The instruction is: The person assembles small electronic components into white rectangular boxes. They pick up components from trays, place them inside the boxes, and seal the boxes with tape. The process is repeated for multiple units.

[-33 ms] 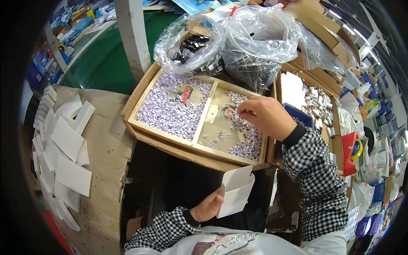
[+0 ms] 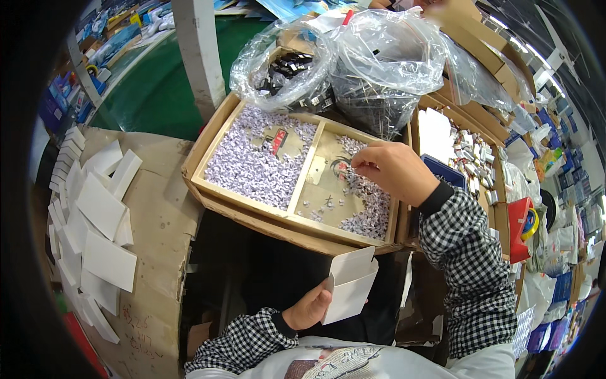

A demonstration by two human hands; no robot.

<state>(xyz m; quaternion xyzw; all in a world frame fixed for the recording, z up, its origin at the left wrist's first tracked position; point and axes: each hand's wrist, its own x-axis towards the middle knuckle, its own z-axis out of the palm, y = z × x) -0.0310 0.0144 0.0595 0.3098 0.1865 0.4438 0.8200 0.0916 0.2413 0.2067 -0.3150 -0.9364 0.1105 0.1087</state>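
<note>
Low in front of me, my left hand (image 2: pixel 309 308) is closed around a small white carton (image 2: pixel 351 292) with its top flap up. My right hand (image 2: pixel 395 170) is over the right compartment of a two-part wooden tray (image 2: pixel 304 165), its thumb and fingertips pinched together. Whatever lies between those fingertips is too small or hidden to make out. Beneath and beside this hand are small whitish-purple pieces (image 2: pixel 369 211), gathered along the compartment's right side. The left compartment holds a thicker spread of similar small pieces (image 2: pixel 243 167).
Left, many white cartons (image 2: pixel 108 260) lie on a cardboard surface (image 2: pixel 161 284). Behind the tray stand clear plastic bags (image 2: pixel 388 57) with dark parts (image 2: pixel 290 65). To the right are a blue bin (image 2: pixel 444 169), a box of small white and metallic parts (image 2: pixel 470 151) and a red holder (image 2: pixel 519 228).
</note>
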